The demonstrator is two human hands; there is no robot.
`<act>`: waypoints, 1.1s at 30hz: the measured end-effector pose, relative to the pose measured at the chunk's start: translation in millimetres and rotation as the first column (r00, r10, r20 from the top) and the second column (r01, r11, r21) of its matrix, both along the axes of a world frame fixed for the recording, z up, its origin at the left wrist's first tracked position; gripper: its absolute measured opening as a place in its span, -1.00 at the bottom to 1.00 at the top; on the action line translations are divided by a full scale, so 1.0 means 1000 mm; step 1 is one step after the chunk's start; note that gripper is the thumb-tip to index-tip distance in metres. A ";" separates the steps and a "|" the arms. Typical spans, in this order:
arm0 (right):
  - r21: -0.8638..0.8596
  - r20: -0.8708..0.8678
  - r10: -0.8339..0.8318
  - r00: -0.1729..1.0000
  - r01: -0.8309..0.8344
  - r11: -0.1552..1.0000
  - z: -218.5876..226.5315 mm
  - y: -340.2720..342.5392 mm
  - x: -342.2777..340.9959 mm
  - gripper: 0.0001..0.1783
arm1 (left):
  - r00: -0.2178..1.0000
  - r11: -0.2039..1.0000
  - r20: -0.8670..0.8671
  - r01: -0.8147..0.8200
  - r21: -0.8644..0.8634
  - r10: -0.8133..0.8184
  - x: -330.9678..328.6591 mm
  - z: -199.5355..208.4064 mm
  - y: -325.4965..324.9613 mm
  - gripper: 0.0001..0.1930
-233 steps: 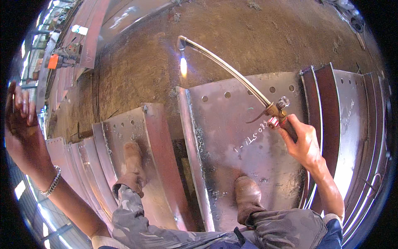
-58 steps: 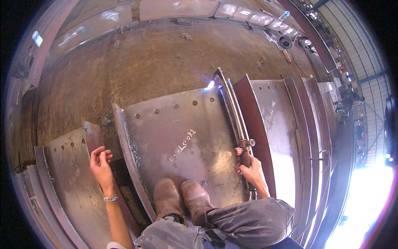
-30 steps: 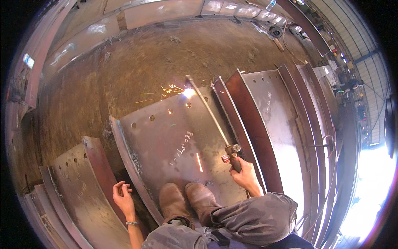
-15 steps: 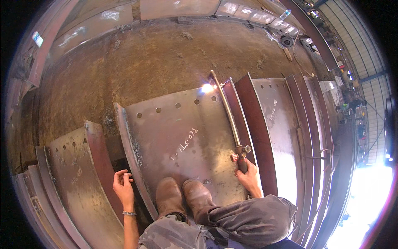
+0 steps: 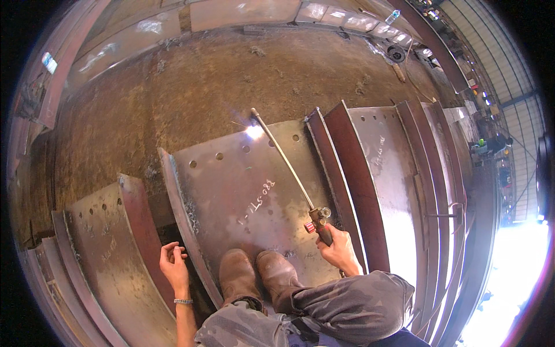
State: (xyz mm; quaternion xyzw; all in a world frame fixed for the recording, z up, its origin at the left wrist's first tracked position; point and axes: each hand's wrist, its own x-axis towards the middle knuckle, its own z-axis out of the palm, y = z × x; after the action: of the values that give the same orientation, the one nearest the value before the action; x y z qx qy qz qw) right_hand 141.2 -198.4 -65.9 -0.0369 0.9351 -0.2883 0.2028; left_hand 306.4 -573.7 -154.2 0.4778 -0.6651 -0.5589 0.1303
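My right hand (image 5: 340, 251) grips the dark handle of a gas torch (image 5: 287, 162), its long brass tube slanting up and left with the tip past the far edge of a steel beam (image 5: 260, 196). A bright flame (image 5: 254, 132) glows at that edge, near a row of round holes and left of the beam's right flange. Chalk marks run across the beam's web. My left hand (image 5: 174, 263) hovers beside the left flange, fingers loosely curled, a bracelet on the wrist. Its fingers seem to hold nothing, though the palm side is partly hidden.
My brown boots (image 5: 238, 272) stand on the beam's web. More flanged beams lie alongside, at left (image 5: 107, 231) and right (image 5: 390, 173). Beyond stretches a rusty brown floor (image 5: 202, 87) with scattered slag. A hose (image 5: 411, 75) and a dark disc (image 5: 396, 54) lie at the far right.
The torch tip and flame have swept left along the beam's far edge, away from the right flange. My right hand has shifted slightly left and tilted the torch. My left hand has barely moved.
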 end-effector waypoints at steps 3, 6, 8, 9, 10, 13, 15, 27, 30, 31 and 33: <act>-0.019 -0.022 -0.030 0.999 0.030 0.999 -0.002 0.006 0.000 -0.75 | 1.000 1.000 0.009 -0.003 0.008 0.002 0.001 0.001 0.000 -0.87; -0.030 -0.052 -0.080 0.995 0.078 0.996 -0.009 0.014 -0.001 -0.75 | 1.000 1.000 0.002 -0.007 0.013 0.007 0.000 0.000 0.000 -0.87; -0.033 -0.070 -0.121 0.990 0.119 0.992 -0.016 0.020 -0.001 -0.76 | 1.000 1.000 0.002 -0.010 0.006 0.010 0.000 -0.002 0.000 -0.87; -0.039 -0.080 -0.140 0.987 0.138 0.990 -0.020 0.023 -0.001 -0.76 | 1.000 1.000 -0.009 -0.007 0.011 0.007 0.000 -0.003 0.001 -0.87; -0.014 -0.039 -0.197 0.980 0.196 0.980 -0.024 0.025 0.000 -0.76 | 1.000 1.000 -0.014 -0.007 0.012 0.008 -0.001 -0.004 0.001 -0.87; -0.042 -0.118 -0.166 0.979 0.162 0.986 -0.030 0.033 0.001 -0.78 | 1.000 1.000 -0.007 -0.002 0.021 0.002 -0.001 -0.006 0.002 -0.87; -0.054 -0.115 -0.178 0.977 0.173 0.983 -0.030 0.034 0.001 -0.78 | 1.000 1.000 -0.016 -0.009 0.018 0.009 -0.001 -0.007 0.002 -0.86; -0.005 0.050 -0.009 0.999 0.009 1.000 -0.008 0.004 0.001 -0.71 | 1.000 0.997 0.006 0.010 -0.082 -0.010 -0.005 0.002 0.008 -0.81; -0.051 0.040 0.038 0.998 -0.036 0.998 -0.004 -0.005 0.002 -0.71 | 1.000 0.995 -0.001 0.020 -0.093 -0.020 -0.005 0.002 0.009 -0.81; -0.050 0.045 0.052 0.998 -0.049 0.998 -0.003 -0.007 0.001 -0.71 | 1.000 0.995 0.008 0.023 -0.101 -0.022 -0.005 0.002 0.009 -0.81; -0.015 0.069 0.074 0.995 -0.073 0.997 0.000 -0.010 0.001 -0.71 | 1.000 0.994 0.012 0.024 -0.107 -0.023 -0.005 0.002 0.009 -0.81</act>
State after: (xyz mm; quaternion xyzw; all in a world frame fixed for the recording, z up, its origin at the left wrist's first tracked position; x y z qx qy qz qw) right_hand 141.7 -208.4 -65.5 -0.0625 0.9237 -0.2874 0.2457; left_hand 301.4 -564.2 -152.1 0.4653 -0.7004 -0.5213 0.1455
